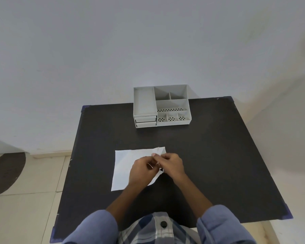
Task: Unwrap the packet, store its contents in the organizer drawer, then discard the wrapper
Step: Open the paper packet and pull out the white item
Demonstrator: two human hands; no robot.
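Note:
A white paper wrapper (125, 164) lies partly unfolded on the black table (209, 155), near its middle. Both of my hands rest on its right side. My left hand (142, 170) and my right hand (172, 164) pinch folds of the paper between fingertips, close together. What the packet holds is hidden under my fingers. The grey organizer (161, 107) stands at the table's far edge, with two drawers (145, 121) shut at its lower left front and several open compartments on top.
A pale wall rises behind the table. Tiled floor shows at the left with a dark round mat (5, 173). The table's corners carry blue tape. My blue sleeves and checked shirt fill the bottom edge.

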